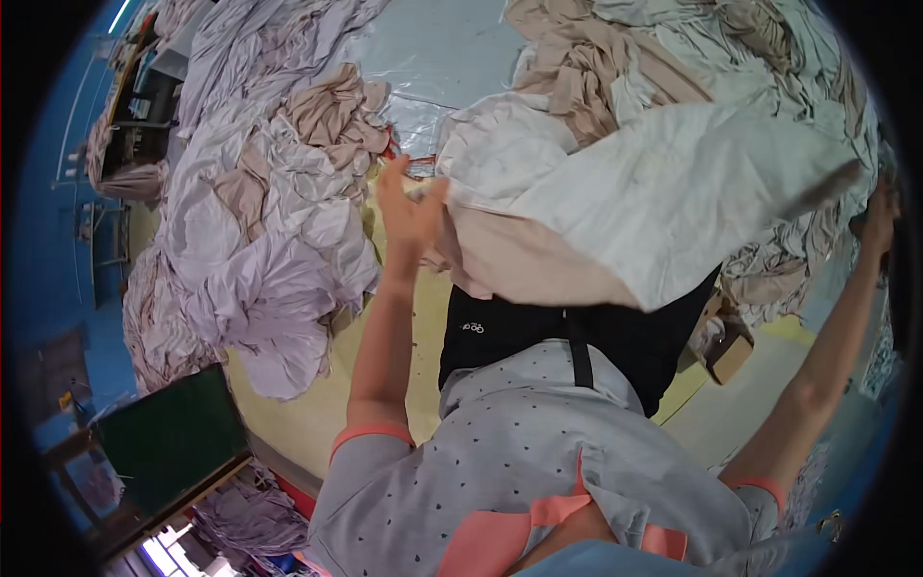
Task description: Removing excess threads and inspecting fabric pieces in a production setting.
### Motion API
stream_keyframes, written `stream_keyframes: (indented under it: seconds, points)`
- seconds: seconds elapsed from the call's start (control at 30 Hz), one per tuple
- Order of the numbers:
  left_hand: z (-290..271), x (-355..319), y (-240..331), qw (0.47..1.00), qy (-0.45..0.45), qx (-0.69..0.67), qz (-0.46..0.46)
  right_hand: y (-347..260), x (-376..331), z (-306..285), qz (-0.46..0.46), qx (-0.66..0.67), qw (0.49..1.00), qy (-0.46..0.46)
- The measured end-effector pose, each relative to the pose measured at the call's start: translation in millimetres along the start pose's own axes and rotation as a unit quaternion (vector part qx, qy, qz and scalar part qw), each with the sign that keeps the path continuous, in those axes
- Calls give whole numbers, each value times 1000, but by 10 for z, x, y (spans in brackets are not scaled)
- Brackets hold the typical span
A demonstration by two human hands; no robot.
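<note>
A large piece of white fabric (673,197) with a beige side (529,252) lies across my lap and reaches toward the right. My left hand (411,213) is raised just beside its left edge, thumb and fingers apart, with nothing visible between them. Whether it touches the cloth edge cannot be made out. Far to the right, my right arm is stretched out, and my right hand (879,219) is at the dim rim of the picture, near the blurred right end of the cloth. Its fingers are too dark and smeared to show a grip.
Heaps of white and lilac fabric (264,274) with beige pieces (332,120) lie on the left. More white and beige cloth (577,72) is piled ahead and right. Between them runs a shiny grey sheet (433,53). A cardboard box (729,351) sits right of my legs; a dark green panel (173,438) stands lower left.
</note>
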State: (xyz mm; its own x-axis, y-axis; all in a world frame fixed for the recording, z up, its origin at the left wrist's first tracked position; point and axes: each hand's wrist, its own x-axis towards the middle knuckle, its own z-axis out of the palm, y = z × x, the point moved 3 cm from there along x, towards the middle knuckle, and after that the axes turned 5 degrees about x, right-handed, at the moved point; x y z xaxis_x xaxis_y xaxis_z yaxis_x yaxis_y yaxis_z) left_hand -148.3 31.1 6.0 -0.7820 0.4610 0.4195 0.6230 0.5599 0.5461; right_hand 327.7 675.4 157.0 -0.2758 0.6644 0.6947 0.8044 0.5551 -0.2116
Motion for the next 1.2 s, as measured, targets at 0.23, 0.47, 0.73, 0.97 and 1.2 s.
stream_keyframes:
  seconds: [0.23, 0.47, 0.73, 0.97, 1.2]
  points:
    - [1511, -1419, -1961, 671, -308, -620, -264, -2851, -2113, 710, 163, 379, 816, -405]
    - [1174, -728, -300, 462, -385, -688, -405, -3895, -2315, 281, 66, 560, 714, -416]
    - [61, -873, 2398, 798, -370, -463, 110, -4478, -1991, 93, 24, 503, 697, -510]
    - [201, -1569, 2390, 692, -551, -340, 321, -4705, -3037, -159, -291, 377, 765, -434]
    - [-621, -1120, 1387, 696, -587, -364, 198, -5152, -3509, -251, -364, 190, 727, -550]
